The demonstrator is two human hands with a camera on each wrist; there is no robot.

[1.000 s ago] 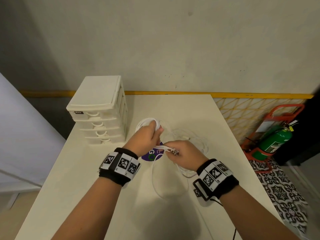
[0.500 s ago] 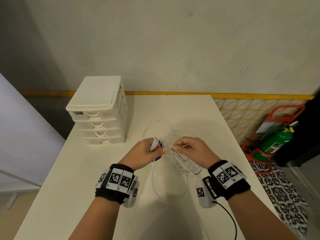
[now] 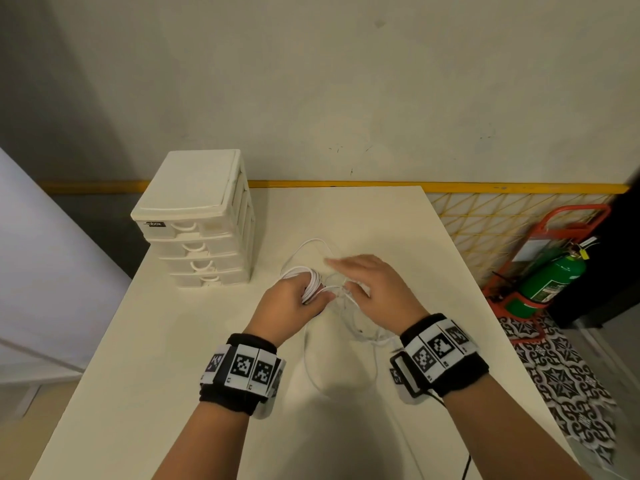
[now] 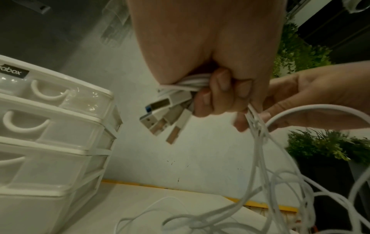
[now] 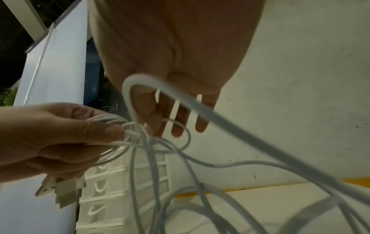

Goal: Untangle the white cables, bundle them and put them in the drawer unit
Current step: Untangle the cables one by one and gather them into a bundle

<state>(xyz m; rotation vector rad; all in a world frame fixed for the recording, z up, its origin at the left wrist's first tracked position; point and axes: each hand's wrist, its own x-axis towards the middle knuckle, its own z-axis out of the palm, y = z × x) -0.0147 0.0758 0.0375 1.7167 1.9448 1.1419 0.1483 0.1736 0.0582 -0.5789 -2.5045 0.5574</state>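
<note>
My left hand (image 3: pixel 294 303) grips a coiled bunch of white cables (image 3: pixel 313 284) above the table (image 3: pixel 156 393). Several USB plugs (image 4: pixel 166 117) stick out below its curled fingers (image 4: pixel 220 98). Loose strands (image 4: pixel 260 158) hang from the fist in a tangle onto the table. My right hand (image 3: pixel 374 285) hovers just right of the coil with its fingers straight (image 5: pixel 180 110). One cable loop (image 5: pixel 140 79) lies across its palm near the thumb. The white drawer unit (image 3: pixel 197 216) stands at the back left, all drawers closed.
A wall runs close behind the table. Beyond the table's right edge a green fire extinguisher (image 3: pixel 550 278) sits in a red stand on the floor. A black wire (image 3: pixel 464 469) trails from my right wristband.
My right hand has let go of its pinch on the strands and spread its fingers forward over the tangle. My left hand keeps hold of the coil.
</note>
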